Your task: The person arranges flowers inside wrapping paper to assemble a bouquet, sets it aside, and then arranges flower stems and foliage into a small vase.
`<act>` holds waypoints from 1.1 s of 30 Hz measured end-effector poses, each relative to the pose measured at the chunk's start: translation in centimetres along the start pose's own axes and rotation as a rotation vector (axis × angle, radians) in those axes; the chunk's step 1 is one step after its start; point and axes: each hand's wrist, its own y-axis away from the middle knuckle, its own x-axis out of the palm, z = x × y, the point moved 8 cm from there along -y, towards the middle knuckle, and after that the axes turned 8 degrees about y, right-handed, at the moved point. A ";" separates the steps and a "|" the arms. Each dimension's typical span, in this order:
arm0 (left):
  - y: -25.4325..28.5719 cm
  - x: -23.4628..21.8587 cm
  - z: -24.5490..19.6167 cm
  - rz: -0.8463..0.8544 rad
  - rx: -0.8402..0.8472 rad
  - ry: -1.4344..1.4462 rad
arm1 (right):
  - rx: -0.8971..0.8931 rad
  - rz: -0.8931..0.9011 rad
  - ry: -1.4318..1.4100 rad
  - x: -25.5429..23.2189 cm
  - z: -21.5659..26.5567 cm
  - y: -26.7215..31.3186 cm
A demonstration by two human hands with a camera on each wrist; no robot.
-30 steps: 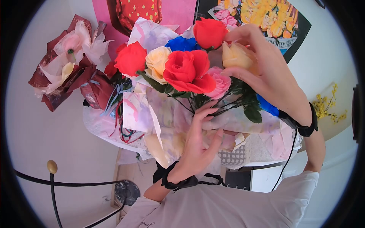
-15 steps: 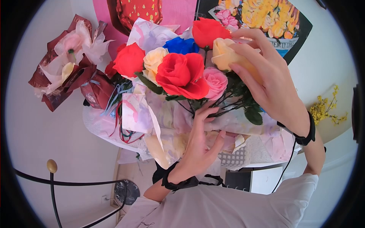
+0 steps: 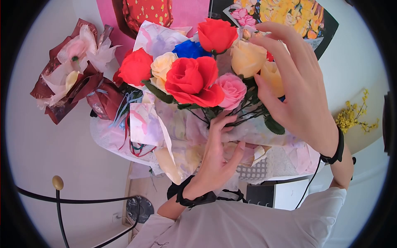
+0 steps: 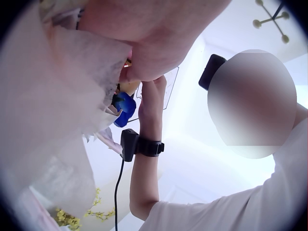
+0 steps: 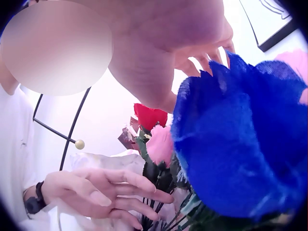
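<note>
"Where's the bouquet [image 3: 192, 80]?"
"Over the wrapping paper [image 3: 142, 124], blooms up, stems converging down by the left hand [image 3: 215, 155]. Long axis roughly upright, fanned."
"Hands?"
"Left: fingers relaxed against stems. Right hand [image 3: 297, 84]: loosely spread, around the cream rose [image 3: 246, 60]."

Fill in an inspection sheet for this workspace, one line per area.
Surface: table, pale-covered, largely hidden by printed wrapping paper.
Job's things: red roses, cream roses, a pink rose and blue roses, bunched together.
Clutter: burgundy-wrapped bouquet and blue ribbons, left; gridded cloth, near edge.
Grippers: left hand at the stems, thumb apart; right hand beside the cream roses, grip unclear.
Cables: black cable running down from the right wrist device.
Surroundings: yellow blossoms, right; floral picture, behind; black frame, lower left.
</note>
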 end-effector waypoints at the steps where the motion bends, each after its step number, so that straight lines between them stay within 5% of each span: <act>1: 0.0 0.0 0.1 -0.001 -0.021 0.005 | 0.003 0.001 0.001 -0.1 0.2 0.1; 10: 0.2 0.3 0.0 -0.010 0.047 -0.018 | -0.120 -0.008 0.016 -1.6 1.7 1.4; 15: 1.7 -0.2 -3.4 0.024 0.102 -0.080 | -0.040 0.057 -0.041 -7.1 4.4 8.2; 17: 3.1 -1.0 -4.9 0.029 0.143 -0.150 | -0.137 -0.488 -0.253 -8.0 5.4 14.4; 20: 6.1 -2.3 -5.7 0.089 0.130 -0.040 | 0.112 -0.138 -0.623 -6.3 6.4 18.6; 22: 8.6 -2.6 -3.2 0.226 -0.091 0.175 | 0.291 0.080 -0.719 -2.1 7.0 21.0; 25: 11.4 -4.3 -0.4 0.285 -0.256 0.013 | 0.499 0.307 -0.727 3.6 7.2 25.8; 26: 12.1 -4.6 0.0 0.297 -0.266 0.015 | 0.694 0.354 -0.780 5.7 6.4 27.3; 27: 12.6 -5.8 1.0 0.185 -0.345 -0.035 | 0.888 0.397 -0.829 7.5 5.7 28.6; 30: 15.4 -9.2 5.3 -0.017 -0.505 -0.120 | 0.933 0.356 -0.898 10.5 4.7 27.7; 31: 15.9 -11.0 6.3 -0.247 -0.481 -0.083 | 0.932 0.353 -0.906 11.7 4.2 27.1; 32: 16.7 -12.9 6.9 -0.478 -0.450 -0.044 | 0.797 0.370 -0.941 12.8 4.5 25.8; 33: 16.7 -13.6 7.1 -0.499 -0.425 -0.145 | 0.658 0.387 -0.971 13.3 5.1 24.8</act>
